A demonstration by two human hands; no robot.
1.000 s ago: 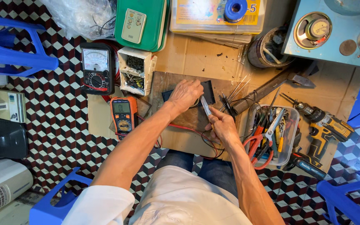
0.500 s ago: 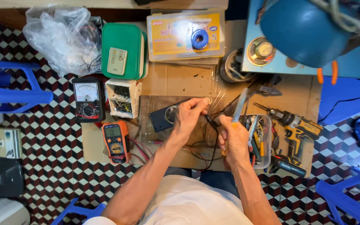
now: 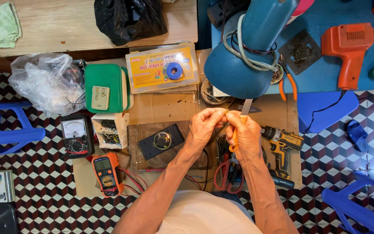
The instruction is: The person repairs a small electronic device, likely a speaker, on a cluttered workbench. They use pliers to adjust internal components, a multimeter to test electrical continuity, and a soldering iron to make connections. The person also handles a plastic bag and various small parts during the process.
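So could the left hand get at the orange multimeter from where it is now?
Probably yes. The left hand is up pinching something small against the right hand, but the orange multimeter lies uncovered on the floor beside the left forearm, with only its red leads nearby.

looks like a small home repair / electronics workshop set up on a tiled floor w/ cardboard [image 3: 161, 108] as the work mat. tools everywhere: analog meter [image 3: 76, 135], orange digital multimeter [image 3: 106, 173], cordless drill [image 3: 282, 145], orange heat gun [image 3: 347, 47], pliers [image 3: 288, 82] & a parts box [image 3: 109, 132]. blue desk lamp [image 3: 249, 52] overhead, blue plastic stools [image 3: 5, 130] around.
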